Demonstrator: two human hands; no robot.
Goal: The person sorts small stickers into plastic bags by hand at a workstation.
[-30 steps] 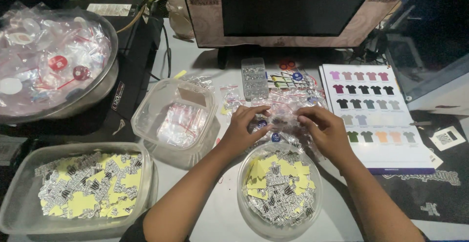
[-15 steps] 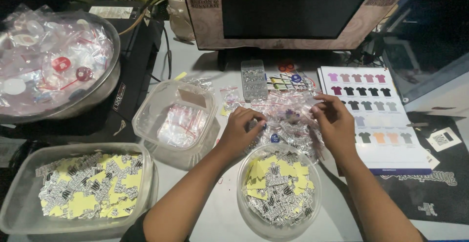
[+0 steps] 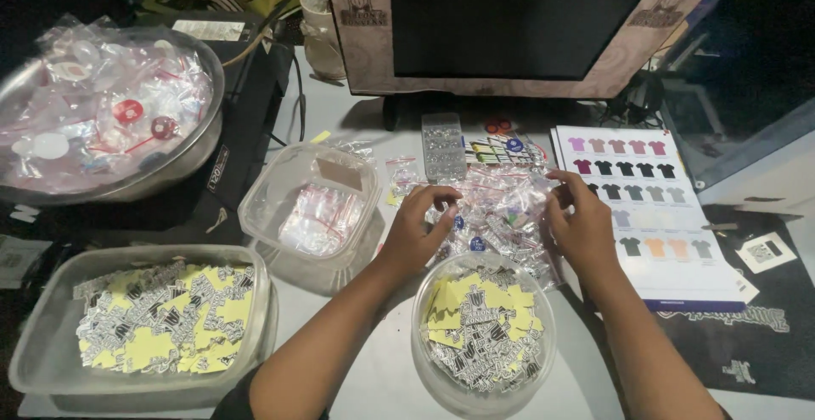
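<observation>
Your left hand reaches forward from the bottom of the view, palm down, fingers curled, the fingertips pressed together on the near left edge of a heap of small clear bags; whether one bag is pinched between them cannot be told. Your right hand rests on the heap's right side, palm down, fingers bent and loosely spread over the plastic. Both forearms angle inward toward the heap, which lies on the table just in front of a dark monitor. Directly below your hands sits a round clear tub of yellow and black stickers. Left of your left hand stands a clear container holding more small bags. A printed sheet of shirt colours lies just right of your right hand.
</observation>
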